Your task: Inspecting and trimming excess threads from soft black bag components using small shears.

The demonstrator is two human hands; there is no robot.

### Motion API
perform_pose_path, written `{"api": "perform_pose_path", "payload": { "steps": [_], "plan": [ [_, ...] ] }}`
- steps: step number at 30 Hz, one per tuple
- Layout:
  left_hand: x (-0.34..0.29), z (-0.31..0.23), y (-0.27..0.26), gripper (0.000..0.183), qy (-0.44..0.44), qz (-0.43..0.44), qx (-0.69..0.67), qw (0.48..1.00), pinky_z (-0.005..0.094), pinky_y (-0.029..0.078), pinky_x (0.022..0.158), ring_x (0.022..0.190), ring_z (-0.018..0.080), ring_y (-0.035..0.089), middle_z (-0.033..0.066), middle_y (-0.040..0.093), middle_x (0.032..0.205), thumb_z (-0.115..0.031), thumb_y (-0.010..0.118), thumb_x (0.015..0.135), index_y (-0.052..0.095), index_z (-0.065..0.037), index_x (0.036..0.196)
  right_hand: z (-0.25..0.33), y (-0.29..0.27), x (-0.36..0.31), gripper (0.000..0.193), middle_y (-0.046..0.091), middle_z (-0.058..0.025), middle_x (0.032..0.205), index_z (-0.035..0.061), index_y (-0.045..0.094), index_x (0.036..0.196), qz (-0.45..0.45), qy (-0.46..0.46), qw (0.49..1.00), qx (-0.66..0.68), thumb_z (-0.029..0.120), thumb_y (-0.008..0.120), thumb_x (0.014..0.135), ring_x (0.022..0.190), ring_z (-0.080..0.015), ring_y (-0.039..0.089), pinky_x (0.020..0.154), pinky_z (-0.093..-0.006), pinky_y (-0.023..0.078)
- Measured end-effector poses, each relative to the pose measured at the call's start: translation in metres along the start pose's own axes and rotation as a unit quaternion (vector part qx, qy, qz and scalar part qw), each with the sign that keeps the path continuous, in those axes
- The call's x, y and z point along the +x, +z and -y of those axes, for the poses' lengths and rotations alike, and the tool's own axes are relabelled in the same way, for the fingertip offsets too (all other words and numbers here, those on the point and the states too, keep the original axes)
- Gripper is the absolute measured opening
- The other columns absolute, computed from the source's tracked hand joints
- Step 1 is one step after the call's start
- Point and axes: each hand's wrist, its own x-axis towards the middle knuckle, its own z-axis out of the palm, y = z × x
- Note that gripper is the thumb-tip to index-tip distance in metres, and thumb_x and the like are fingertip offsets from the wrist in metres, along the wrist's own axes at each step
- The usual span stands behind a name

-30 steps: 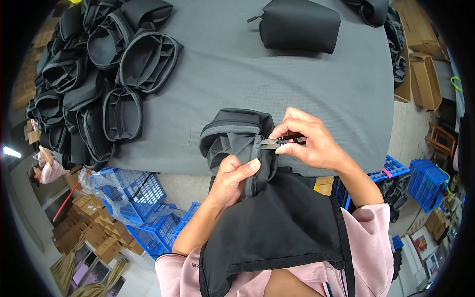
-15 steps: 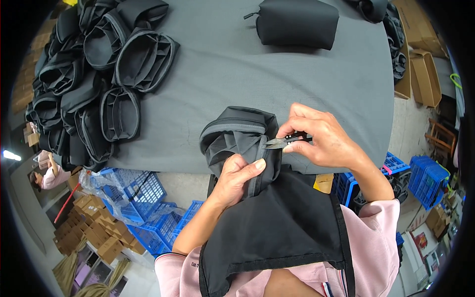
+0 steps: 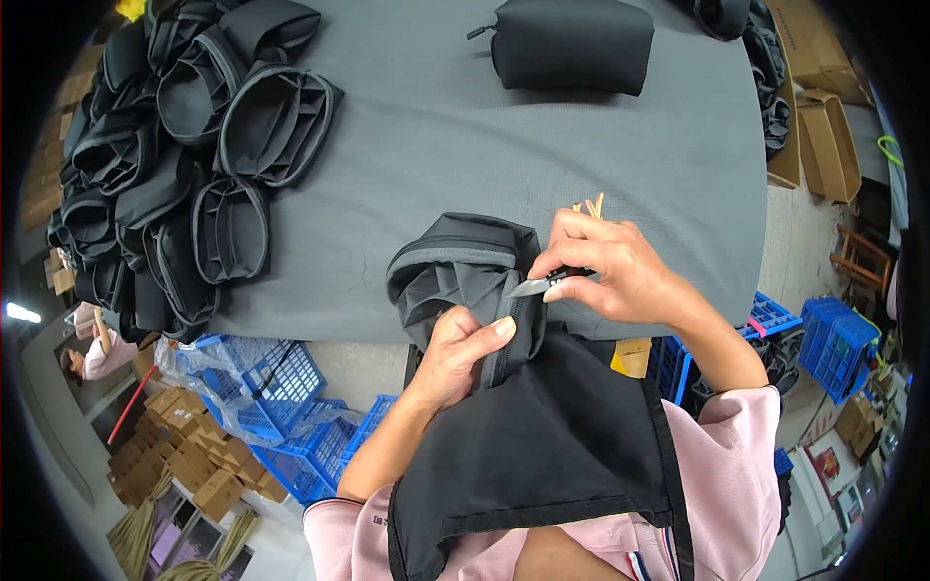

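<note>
My left hand [image 3: 457, 356] is closed on the near edge of an unzipped black pouch [image 3: 484, 235], its thumb pressed along the zipper tape. The pouch's mouth faces me and shows a grey lining with folds. In my right hand [image 3: 612, 266] is a pair of thread snips [image 3: 531, 288], pinched between thumb and fingers. The blades point left, together, with their tip at the zipper edge just above my left thumb. Part of the snips' handle is hidden by my fingers. Small tan bits [image 3: 591, 205] show just beyond my right knuckles; their kind cannot be made out.
A heap of open black pouches [image 3: 228, 228] covers the left of the grey table [image 3: 407, 155]. One closed black pouch [image 3: 572, 46] lies at the far side. Blue crates [image 3: 257, 373] stand below the table edge, cardboard boxes [image 3: 828, 145] at right. Another person [image 3: 102, 353] is at far left.
The snips' blades have come together; they were slightly apart before. My right hand has shifted a little to the left, and tan bits now show beyond it. My left hand keeps its hold.
</note>
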Motion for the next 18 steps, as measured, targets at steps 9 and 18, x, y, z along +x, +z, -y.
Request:
{"api": "perform_pose_path", "payload": {
  "steps": [9, 18],
  "plan": [
    [0.029, -0.061, 0.003, 0.028, 0.101, -0.076, -0.307, 0.943, 0.0362, 0.047, 0.09, 0.092, 0.0195, 0.059, 0.0089, 0.063, 0.1, -0.023, 0.049, 0.095, 0.055, 0.001, 0.106, 0.022, 0.03, 0.0, 0.025, 0.049, -0.0023, 0.083, 0.0026, 0.062, 0.093, -0.245, 0.062, 0.951, 0.178, 0.007, 0.072, 0.071, 0.068, -0.0105, 0.048, 0.061, -0.0241, 0.042],
    [0.048, -0.052, -0.036, 0.028, 0.132, -0.004, -0.046, 0.99, 0.0317, 0.044, 0.088, 0.098, 0.0179, 0.054, 0.0092, 0.057, 0.106, -0.024, 0.051, 0.093, 0.052, -0.001, 0.109, -0.005, 0.07, 0.037, 0.022, 0.057, -0.0046, 0.073, 0.002, 0.053, 0.086, -0.263, 0.127, 0.945, 0.147, 0.007, 0.07, 0.073, 0.066, -0.0122, 0.056, 0.063, -0.0256, 0.048]
  ]
}}
